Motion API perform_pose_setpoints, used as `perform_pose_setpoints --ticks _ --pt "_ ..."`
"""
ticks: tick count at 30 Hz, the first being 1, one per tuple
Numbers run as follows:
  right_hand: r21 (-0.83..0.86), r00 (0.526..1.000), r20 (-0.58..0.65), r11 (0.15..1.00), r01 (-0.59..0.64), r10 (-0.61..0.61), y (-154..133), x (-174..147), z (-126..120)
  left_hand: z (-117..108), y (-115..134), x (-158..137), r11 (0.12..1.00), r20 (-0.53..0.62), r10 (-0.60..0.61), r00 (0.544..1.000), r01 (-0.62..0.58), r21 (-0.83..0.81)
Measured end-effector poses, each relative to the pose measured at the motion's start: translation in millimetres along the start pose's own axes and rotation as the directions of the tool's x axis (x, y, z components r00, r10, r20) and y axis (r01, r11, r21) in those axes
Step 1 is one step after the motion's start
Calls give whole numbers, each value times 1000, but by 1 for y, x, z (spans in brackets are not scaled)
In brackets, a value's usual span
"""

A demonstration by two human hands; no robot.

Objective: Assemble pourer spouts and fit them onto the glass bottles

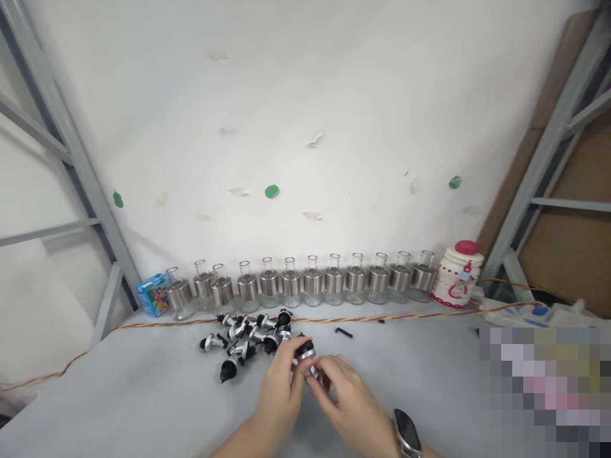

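**Left hand [280,378] and right hand [347,389] pinch one black-and-silver piece [306,350]**

Both curl nearly closed around it, low in the frame's middle. More pieces [230,368] lie to its left. Shiny bottles [312,280] stand in a row above.

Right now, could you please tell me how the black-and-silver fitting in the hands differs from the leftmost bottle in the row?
The fitting is held in the fingers of the left hand and right hand, while the leftmost bottle stands on the table. The fitting is small and black-and-silver; the bottle is larger, clear glass with a silver sleeve. Both have silver-coloured parts.
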State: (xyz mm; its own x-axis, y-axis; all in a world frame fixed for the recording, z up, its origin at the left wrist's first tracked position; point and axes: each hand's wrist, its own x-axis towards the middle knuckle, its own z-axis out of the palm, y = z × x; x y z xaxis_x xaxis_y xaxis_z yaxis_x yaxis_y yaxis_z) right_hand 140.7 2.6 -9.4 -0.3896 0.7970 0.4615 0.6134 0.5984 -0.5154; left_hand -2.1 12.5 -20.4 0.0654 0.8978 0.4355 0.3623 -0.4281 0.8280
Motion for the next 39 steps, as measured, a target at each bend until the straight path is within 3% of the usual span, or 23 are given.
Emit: perform_pose_setpoints --ticks 12,19,22,27,30,33,39 --pt "77 999 4 996 -39 39 -3 0 -1 -4 -2 0 943 31 193 981 -194 271" --pt "109 1000 1 993 -32 32 -7 -1 -1 -3 -3 -2 929 26 270 962 -268 255" --pt "124 999 -2 991 -41 42 -7 0 -3 -4 1 0 961 41 206 978 -210 180" --pt "185 994 3 977 -110 112 0 6 -9 -4 12 5 993 20 -100 995 101 -61" --pt "109 1000 -24 994 -4 7 6 9 -14 -5 15 9 977 31 -170 985 172 -125" --pt "-75 985 -49 984 160 -164 12 10 -17 -8 16 12 987 33 -151 988 153 -50" --pt "-435 896 -27 812 389 -443 13 12 -20 -7 17 13 981 35 -189 981 190 -45"
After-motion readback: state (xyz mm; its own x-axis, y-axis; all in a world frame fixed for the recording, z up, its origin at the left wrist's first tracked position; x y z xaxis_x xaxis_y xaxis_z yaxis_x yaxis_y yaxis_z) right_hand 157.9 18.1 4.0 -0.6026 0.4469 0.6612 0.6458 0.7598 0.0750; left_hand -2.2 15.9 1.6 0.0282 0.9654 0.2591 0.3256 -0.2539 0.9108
